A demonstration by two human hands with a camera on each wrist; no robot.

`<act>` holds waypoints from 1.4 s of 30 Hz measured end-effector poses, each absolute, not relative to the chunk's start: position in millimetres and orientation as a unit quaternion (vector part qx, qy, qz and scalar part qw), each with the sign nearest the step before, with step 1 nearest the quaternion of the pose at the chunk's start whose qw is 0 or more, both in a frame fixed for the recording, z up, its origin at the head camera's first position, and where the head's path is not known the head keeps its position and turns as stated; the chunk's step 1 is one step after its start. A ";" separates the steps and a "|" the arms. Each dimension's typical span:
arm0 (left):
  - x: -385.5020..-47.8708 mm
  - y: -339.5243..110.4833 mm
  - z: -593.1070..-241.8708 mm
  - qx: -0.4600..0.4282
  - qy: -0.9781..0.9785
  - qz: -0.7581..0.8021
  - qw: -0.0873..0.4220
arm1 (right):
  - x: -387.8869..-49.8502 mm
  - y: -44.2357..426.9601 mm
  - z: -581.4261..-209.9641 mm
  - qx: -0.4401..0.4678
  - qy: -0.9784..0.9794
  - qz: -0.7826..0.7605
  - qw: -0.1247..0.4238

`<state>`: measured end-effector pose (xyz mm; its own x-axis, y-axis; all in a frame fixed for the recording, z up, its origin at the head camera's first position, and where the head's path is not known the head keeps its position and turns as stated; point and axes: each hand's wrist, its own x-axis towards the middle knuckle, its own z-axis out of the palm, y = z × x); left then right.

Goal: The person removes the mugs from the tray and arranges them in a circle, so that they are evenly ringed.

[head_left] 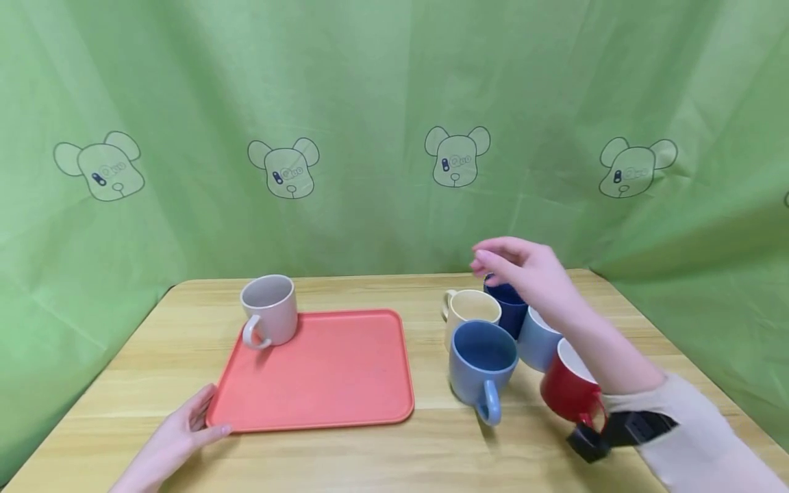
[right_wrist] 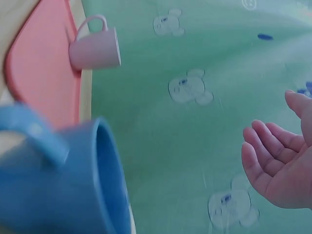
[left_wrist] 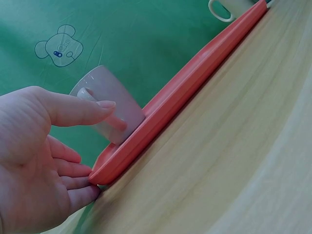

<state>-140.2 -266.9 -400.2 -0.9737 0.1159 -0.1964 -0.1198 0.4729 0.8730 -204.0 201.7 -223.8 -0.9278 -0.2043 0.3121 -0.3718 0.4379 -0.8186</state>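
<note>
A grey mug [head_left: 271,318] stands on the far left corner of a coral-red tray [head_left: 333,376], its handle toward the near left. At the tray's near left corner my left hand [head_left: 179,431] touches the rim with its fingertips, the thumb extended; the left wrist view shows this hand [left_wrist: 44,156] too. My right hand [head_left: 524,270] is raised above the group of mugs, its fingers loosely bent around nothing. Beneath and near it are a navy mug [head_left: 513,316], a cream mug [head_left: 472,306] and a blue mug [head_left: 474,373], which the right wrist view shows close up.
Right of the tray, a light blue mug [head_left: 536,346] and a red mug [head_left: 564,387] stand partly behind my right forearm. A green curtain [head_left: 370,226] with bear-head prints hangs behind the wooden table [head_left: 345,459]. A black strap [head_left: 641,428] circles my right wrist.
</note>
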 end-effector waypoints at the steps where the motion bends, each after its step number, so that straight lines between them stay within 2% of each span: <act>1: -140.3 -266.8 -400.1 -0.001 0.851 0.513 0.116 | -206.8 194.9 -222.3 0.174 -0.842 0.505 0.077; 17: -140.3 -267.7 -399.2 0.007 0.855 0.507 0.106 | -244.5 74.3 -238.5 0.236 -0.804 0.546 -0.019; 32: -139.3 -265.0 -399.6 0.010 0.850 0.519 0.092 | -252.1 -18.6 -310.0 0.194 -0.804 0.559 -0.056; 42: -140.2 -265.4 -400.3 0.004 0.853 0.514 0.097 | -248.2 -53.6 -347.8 0.184 -0.812 0.550 -0.067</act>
